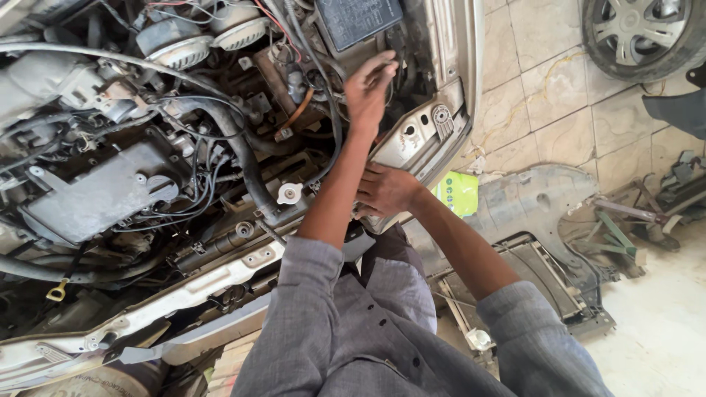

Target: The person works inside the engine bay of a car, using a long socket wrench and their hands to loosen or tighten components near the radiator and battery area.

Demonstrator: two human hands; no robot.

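Up in the centre top of the frame, the left hand (370, 88) reaches deep into the engine bay, fingers bent around something beside the black rectangular plastic fuse box (358, 22); what they grip I cannot tell. Just below, mid-frame, the right hand (386, 190) lies flat, fingers loose, bracing on the bare grey metal front corner panel (419, 136). A steady brace and slow, felt-out finger work look wise among those black cables (327, 110).

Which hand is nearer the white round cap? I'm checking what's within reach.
The right hand is nearer, just to the right of the white round cap. The left hand is farther off, up by the black box.
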